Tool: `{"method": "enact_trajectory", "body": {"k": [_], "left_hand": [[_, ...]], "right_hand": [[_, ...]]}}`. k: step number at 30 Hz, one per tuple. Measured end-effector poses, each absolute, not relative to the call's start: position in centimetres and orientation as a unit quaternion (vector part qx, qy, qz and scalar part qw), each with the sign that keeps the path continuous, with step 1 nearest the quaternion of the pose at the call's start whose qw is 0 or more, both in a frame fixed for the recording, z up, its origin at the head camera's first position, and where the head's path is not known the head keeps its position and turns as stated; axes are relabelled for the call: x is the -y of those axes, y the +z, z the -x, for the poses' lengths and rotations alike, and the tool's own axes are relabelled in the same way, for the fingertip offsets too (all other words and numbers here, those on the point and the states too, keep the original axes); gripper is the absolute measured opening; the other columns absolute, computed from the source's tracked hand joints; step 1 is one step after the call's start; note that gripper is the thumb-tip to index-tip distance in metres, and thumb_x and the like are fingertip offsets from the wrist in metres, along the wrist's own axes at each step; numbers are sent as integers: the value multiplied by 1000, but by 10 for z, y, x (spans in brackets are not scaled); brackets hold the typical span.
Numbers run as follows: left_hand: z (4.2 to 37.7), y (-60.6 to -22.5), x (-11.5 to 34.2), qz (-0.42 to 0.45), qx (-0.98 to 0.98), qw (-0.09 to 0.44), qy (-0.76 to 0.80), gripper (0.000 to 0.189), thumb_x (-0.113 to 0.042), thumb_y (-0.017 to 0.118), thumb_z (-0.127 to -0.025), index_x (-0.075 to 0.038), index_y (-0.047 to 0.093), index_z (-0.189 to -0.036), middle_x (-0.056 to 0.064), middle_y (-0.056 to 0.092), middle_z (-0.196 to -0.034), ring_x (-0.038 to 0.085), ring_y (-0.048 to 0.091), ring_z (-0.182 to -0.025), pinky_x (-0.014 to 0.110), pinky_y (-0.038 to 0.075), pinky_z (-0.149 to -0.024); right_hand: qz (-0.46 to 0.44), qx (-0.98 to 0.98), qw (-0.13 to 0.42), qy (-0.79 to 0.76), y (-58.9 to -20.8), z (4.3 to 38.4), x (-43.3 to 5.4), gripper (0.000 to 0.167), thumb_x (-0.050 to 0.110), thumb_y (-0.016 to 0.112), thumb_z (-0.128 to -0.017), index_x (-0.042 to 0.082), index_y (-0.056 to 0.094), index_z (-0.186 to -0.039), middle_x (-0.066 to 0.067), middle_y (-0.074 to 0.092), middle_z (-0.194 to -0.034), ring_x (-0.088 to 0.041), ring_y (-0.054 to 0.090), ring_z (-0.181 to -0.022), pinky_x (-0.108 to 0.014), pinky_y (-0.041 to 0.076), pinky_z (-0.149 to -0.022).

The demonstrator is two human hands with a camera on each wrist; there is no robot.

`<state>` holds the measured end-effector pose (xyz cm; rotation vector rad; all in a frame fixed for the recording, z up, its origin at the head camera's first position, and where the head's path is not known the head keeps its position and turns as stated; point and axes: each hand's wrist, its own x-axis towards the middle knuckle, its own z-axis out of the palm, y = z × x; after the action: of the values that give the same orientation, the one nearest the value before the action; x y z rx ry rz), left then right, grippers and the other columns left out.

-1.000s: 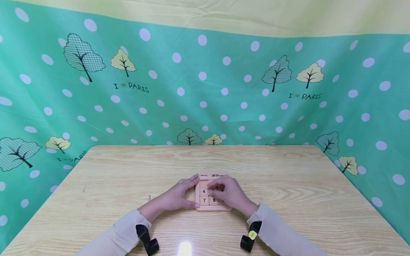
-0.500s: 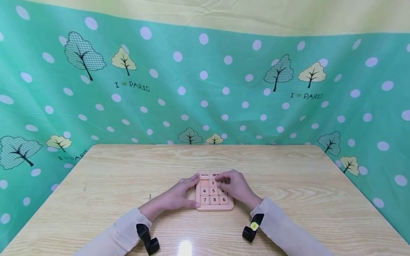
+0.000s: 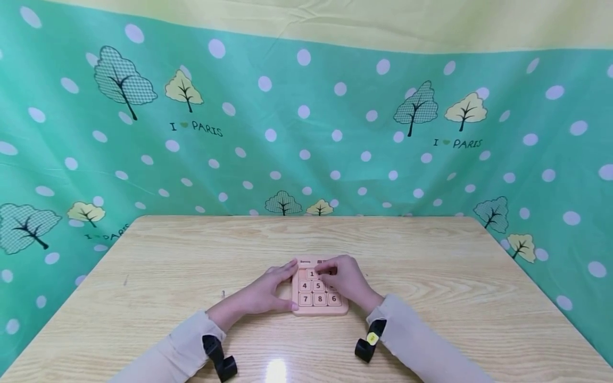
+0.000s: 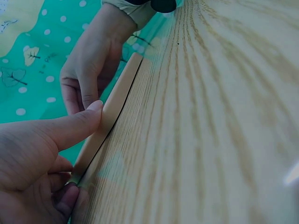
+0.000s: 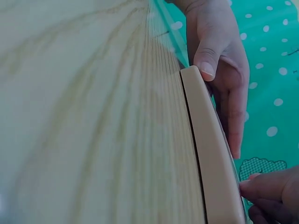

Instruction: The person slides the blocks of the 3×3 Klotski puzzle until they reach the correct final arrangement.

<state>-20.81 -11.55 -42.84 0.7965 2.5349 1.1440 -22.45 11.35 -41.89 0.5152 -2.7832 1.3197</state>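
Note:
A pink sliding number puzzle [image 3: 320, 311] lies on the table, its tiles numbered in rows. My left hand [image 3: 268, 291] grips its left side, thumb at the near corner and fingers along the edge toward the far corner. In the left wrist view the thumb [image 4: 79, 125] presses on the puzzle's near edge [image 4: 108, 109]. With thumb and index finger, my right hand [image 3: 348, 279] pinches at the right edge of the 1 tile [image 3: 311, 274] in the far row. A narrow gap shows left of that tile. The right hand partly covers the tiles at the right.
The wood-grain table [image 3: 191, 239] reaches out around the puzzle on all sides. Behind and beside it hangs a green dotted cloth [image 3: 306, 133] printed with trees. A black wrist camera [image 3: 223, 361] sits on the left sleeve, and another wrist camera [image 3: 367, 346] on the right.
My right hand drew back to the right off the tiles, then came a little left again. The 1 tile has slid left into the gap at the far-left corner. The left hand stayed put.

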Motion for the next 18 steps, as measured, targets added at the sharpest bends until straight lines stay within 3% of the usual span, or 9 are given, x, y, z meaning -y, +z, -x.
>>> {"method": "enact_trajectory", "body": {"k": [9,18], "left_hand": [[209,-427,116,-275,-868,123,394,91,-35,77,-76,-1,30,-146,8,18,-157,32,22,-139,51,20,-112],[207,-427,116,-273,-869,124,393,90,-34,77,-76,-1,31,-145,8,19,-156,32,22,-139,51,20,-112]], "right_hand": [[-179,887,8,425,-420,225,-103,19,0,70,-80,7,74,-97,-6,71,-97,-12,62,-83,-23,53,-71],[-203,883,8,423,-419,223,-103,18,2,70,-81,6,74,-98,-6,71,-98,-13,63,-86,-24,53,-74]]}}
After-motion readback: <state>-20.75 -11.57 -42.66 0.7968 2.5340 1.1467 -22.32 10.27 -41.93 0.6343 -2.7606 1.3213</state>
